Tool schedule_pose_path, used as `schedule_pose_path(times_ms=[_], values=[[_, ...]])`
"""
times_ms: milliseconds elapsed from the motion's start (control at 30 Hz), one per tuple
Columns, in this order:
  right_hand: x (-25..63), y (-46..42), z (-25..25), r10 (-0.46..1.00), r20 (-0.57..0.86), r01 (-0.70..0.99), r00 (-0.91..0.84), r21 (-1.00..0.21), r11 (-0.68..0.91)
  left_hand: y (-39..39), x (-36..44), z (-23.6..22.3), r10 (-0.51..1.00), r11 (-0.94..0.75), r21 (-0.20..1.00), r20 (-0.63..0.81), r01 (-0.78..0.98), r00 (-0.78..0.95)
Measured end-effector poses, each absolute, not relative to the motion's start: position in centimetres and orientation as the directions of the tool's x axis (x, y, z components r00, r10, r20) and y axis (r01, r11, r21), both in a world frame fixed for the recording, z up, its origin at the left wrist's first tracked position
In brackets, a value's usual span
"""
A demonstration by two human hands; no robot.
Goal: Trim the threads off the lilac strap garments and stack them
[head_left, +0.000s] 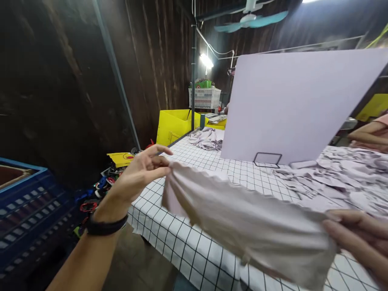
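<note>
A pale mauve-grey piece of cloth (242, 214) with a wavy upper edge is stretched between my two hands above the table. My left hand (141, 171), with a black band on its wrist, pinches the cloth's upper left corner between thumb and fingers. At the lower right, my right hand (360, 234) grips the other end; it is partly cut off by the frame edge. A small light tab hangs from the cloth's lower edge. Beneath lies a table (178, 238) with a white, black-gridded cover. Behind the cloth, a large pale lilac board (287, 109) stands near a black wire stand (268, 159).
Lilac cloth pieces lie in a wide heap (348, 178) at right and a smaller pile (207, 138) at the back. A yellow bin (172, 127) stands beyond the table, a blue crate (27, 214) at left. Another person's arm (371, 133) shows at far right.
</note>
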State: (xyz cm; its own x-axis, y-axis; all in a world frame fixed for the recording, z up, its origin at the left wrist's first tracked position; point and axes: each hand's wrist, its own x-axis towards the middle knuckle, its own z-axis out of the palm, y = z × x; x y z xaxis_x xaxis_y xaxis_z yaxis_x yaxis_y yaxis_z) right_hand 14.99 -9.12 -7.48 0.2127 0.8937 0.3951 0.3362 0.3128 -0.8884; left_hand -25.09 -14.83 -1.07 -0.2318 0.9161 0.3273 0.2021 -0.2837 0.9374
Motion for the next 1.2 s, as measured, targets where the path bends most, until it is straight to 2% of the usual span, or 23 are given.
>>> schedule_pose_path(times_ms=[100, 200, 300, 433, 533, 700, 867, 933, 1000, 1100, 1200], values=[[9.7, -7.2, -9.1, 0.992, 0.087, 0.140, -0.088, -0.985, 0.098, -13.8, -28.3, -3.2, 0.890, -0.165, 0.955, 0.253, 0.248, -0.379], [4.8, -3.8, -10.5, 0.978, -0.022, 0.044, -0.207, -0.999, -0.013, -9.5, -30.7, -6.2, 0.890, -0.036, 0.964, 0.151, 0.264, -0.430], [1.6, 0.2, -12.5, 0.986, -0.004, 0.092, -0.169, -0.996, 0.012, -4.0, -32.1, -9.4, 0.875, 0.087, 0.952, 0.068, 0.295, -0.479], [0.2, 4.9, -14.9, 0.988, 0.112, 0.395, -0.105, -0.907, 0.144, 2.0, -32.9, -13.1, 0.848, 0.181, 0.922, 0.030, 0.343, -0.530], [-0.1, 7.4, -16.0, 0.974, 0.191, 0.527, -0.120, -0.819, 0.226, 4.3, -33.2, -15.0, 0.833, 0.225, 0.874, 0.057, 0.431, -0.551], [-0.2, 8.3, -17.1, 0.968, 0.212, 0.564, -0.131, -0.787, 0.249, 4.4, -32.5, -15.8, 0.823, 0.243, 0.748, 0.177, 0.617, -0.539], [4.9, 5.5, -17.3, 0.969, 0.234, 0.665, -0.079, -0.712, 0.226, 2.1, -30.6, -14.6, 0.808, 0.169, 0.664, 0.331, 0.729, -0.488], [9.3, 4.6, -17.2, 0.972, 0.236, 0.741, -0.012, -0.651, 0.167, 1.1, -29.2, -14.2, 0.710, 0.064, 0.441, 0.610, 0.895, -0.351], [14.6, 4.1, -17.1, 0.964, 0.246, 0.815, 0.096, -0.576, 0.066, -0.2, -26.8, -13.9, 0.629, -0.087, 0.289, 0.758, 0.954, -0.172], [22.1, 3.7, -17.1, 0.928, 0.277, 0.879, 0.247, -0.467, -0.095, -2.2, -21.5, -13.6, 0.575, -0.318, 0.220, 0.818, 0.922, 0.003], [26.6, 3.8, -17.6, 0.932, 0.254, 0.901, 0.259, -0.412, -0.138, -3.2, -15.4, -14.0, 0.627, -0.551, 0.276, 0.760, 0.787, 0.172]])
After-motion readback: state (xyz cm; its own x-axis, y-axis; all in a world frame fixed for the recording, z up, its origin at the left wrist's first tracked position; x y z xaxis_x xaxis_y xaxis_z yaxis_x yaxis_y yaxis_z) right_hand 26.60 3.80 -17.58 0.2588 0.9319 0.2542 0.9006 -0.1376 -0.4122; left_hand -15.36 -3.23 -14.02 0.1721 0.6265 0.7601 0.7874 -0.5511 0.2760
